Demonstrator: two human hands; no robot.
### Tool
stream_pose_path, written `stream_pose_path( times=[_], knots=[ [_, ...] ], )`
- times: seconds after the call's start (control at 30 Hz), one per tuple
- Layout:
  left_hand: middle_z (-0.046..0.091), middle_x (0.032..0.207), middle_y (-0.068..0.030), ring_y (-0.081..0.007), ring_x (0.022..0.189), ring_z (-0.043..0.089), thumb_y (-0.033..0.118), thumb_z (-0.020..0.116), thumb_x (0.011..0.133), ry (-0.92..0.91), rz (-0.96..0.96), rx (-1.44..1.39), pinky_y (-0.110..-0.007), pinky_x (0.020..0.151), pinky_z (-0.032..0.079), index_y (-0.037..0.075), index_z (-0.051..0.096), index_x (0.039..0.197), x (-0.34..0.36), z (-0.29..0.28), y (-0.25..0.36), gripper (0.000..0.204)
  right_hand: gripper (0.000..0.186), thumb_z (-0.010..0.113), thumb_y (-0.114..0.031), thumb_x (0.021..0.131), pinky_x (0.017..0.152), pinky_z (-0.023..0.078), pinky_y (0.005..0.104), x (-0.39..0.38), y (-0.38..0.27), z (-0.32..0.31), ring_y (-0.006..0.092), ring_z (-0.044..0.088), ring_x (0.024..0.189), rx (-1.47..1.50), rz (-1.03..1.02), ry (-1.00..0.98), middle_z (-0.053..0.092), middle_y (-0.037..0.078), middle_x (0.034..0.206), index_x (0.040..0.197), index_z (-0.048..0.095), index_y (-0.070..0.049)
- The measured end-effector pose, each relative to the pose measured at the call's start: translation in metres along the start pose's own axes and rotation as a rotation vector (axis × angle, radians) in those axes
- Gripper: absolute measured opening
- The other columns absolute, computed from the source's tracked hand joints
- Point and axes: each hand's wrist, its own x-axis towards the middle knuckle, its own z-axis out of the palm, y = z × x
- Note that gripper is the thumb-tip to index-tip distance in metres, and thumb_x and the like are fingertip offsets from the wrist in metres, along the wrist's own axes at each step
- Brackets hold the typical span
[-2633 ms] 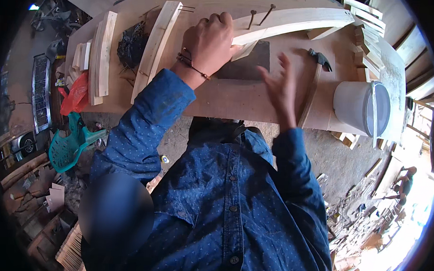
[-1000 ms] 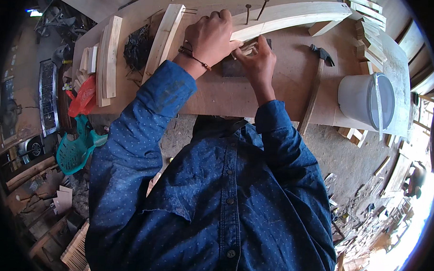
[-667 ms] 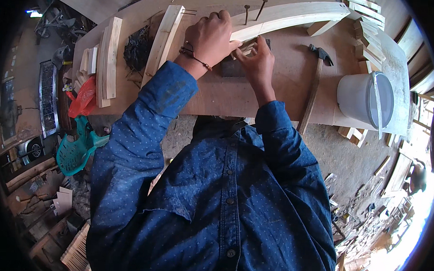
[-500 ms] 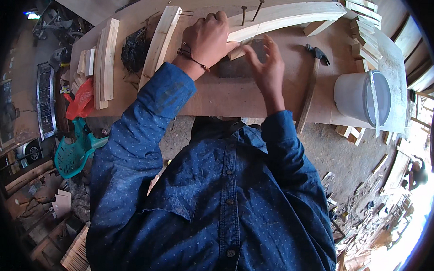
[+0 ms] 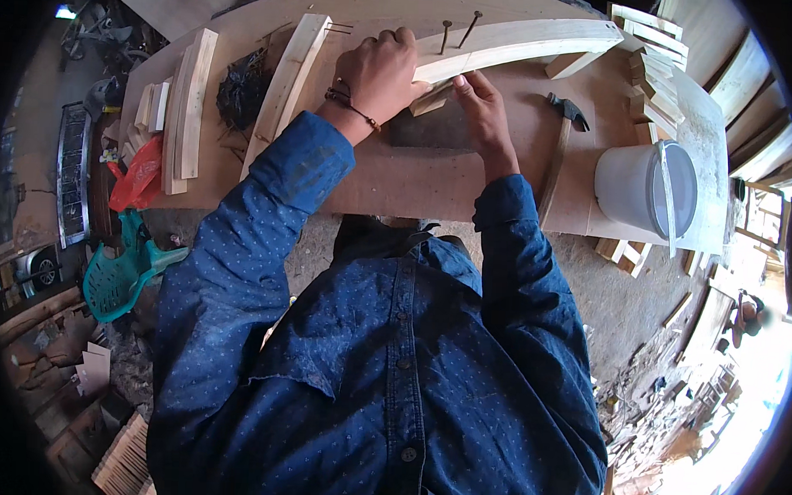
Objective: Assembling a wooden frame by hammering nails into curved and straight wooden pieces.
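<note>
Right hand [image 5: 481, 106] returned beside small block [image 5: 432, 100], fingers touching, left hand [image 5: 380, 72] above

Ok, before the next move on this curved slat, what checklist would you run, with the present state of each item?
1. Left hand pressing down the curved slat: ok.
2. Right hand at the small wood block under the slat: ok, though whether it grips it, cannot tell.
3. Two nails standing proud beside the slat: ok, upright and tilted.
4. Hammer within reach, lying on the board right of the right hand: ok, untouched.
5. White bucket apart from the work: ok.
</note>
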Motion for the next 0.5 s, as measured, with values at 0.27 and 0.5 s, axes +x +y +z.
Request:
stream_pose_path(
  times=[0.27,0.5],
  knots=[
    [0.069,0.089,-0.0174,-0.0316,0.082,0.072,0.041,0.085,0.069,0.023,0.021,0.009,-0.041,0.066,0.06,0.0,0.058,0.101,0.003,0.012,-0.006,0.059,0.035,0.061,-0.029,0.1,0.098,0.041,0.0321,0.005,0.011,-0.006,0.0102,0.054,0.11,0.081,0.112,-0.015,0.063,-0.002,0.12,0.128,0.061,-0.009],
    [0.069,0.089,-0.0173,-0.0322,0.081,0.072,0.041,0.085,0.069,0.022,0.025,0.011,-0.041,0.066,0.06,0.0,0.058,0.102,0.002,0.01,-0.006,0.059,0.036,0.065,-0.03,0.097,0.096,0.037,0.0326,0.006,0.005,-0.008,0.0104,0.052,0.11,0.216,0.168,-0.051,0.063,-0.002,0.121,0.126,0.063,-0.01]
  ],
)
